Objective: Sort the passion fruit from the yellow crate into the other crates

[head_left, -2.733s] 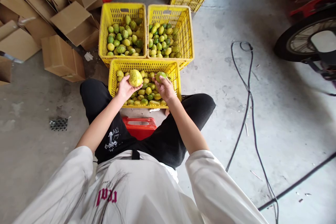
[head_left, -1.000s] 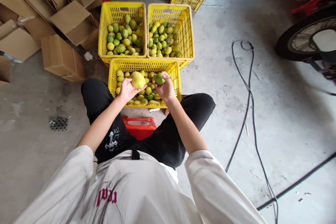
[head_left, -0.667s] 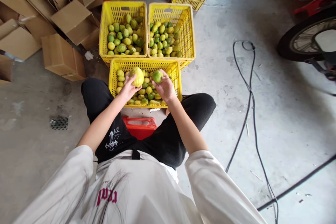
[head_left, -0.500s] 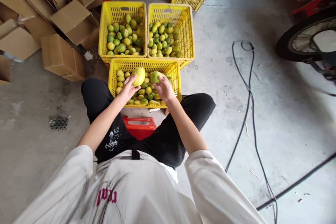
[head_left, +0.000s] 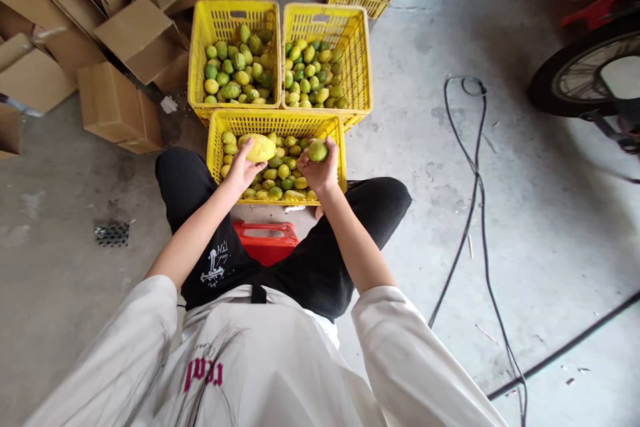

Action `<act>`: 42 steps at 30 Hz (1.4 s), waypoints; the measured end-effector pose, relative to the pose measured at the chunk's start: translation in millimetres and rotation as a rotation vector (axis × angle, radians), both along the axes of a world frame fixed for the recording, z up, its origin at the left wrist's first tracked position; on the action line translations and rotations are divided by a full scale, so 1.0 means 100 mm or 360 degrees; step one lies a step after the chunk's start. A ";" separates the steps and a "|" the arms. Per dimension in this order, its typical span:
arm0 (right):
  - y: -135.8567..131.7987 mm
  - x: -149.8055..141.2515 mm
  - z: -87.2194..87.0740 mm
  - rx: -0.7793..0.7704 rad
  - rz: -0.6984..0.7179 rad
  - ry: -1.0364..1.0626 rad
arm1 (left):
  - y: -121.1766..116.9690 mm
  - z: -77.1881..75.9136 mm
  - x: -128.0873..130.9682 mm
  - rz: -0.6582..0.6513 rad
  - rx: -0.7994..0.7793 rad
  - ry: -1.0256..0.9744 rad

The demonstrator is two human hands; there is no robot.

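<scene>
My left hand [head_left: 242, 170] is wrapped round a large yellow lemon-like fruit [head_left: 260, 147], lying lengthwise with its narrower end to the right. A smaller green lemon-like fruit [head_left: 319, 151] is in my right hand [head_left: 320, 170], gripped between thumb and curled fingers. Both hands are over the near yellow crate [head_left: 277, 203], which holds many yellow and green fruits [head_left: 283, 171] of a similar shape. The two held fruits are apart from each other. My palms partly cover them.
Two more yellow crates, a left one [head_left: 234, 5] and a right one [head_left: 367, 73], stand behind with mostly greener fruit. Cardboard boxes [head_left: 113, 107] pile up at left. A red plastic object [head_left: 267, 247] sits between my legs. A black cable [head_left: 477, 180] and motorbike wheel [head_left: 575, 73] are at right.
The yellow fruit has been turned in my left hand from upright to lying sideways. My right hand has rolled the green fruit and shifted slightly right, away from the yellow one.
</scene>
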State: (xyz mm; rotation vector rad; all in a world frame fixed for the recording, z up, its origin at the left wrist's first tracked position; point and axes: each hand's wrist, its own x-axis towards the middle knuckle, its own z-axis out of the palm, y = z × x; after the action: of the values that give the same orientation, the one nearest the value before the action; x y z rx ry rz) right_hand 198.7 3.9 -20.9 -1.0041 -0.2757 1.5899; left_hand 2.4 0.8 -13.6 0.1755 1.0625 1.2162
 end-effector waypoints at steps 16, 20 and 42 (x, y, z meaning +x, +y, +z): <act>0.00 0.00 -0.10 0.0025 0.0243 0.0077 | -0.05 0.19 -0.02 -0.0275 -0.0085 -0.0232; 0.01 0.04 -0.15 -0.0009 0.0246 0.0081 | -0.02 0.16 -0.06 -0.0352 -0.0133 -0.0266; 0.01 0.05 -0.09 -0.0177 0.0216 0.0180 | -0.03 0.20 0.05 -0.0233 -0.0102 -0.0233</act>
State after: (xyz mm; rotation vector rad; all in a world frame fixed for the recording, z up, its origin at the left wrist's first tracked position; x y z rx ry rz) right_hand 203.5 5.0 -29.7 -0.9933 -0.1827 1.7948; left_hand 7.5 -2.3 6.0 0.1108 0.9434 1.0460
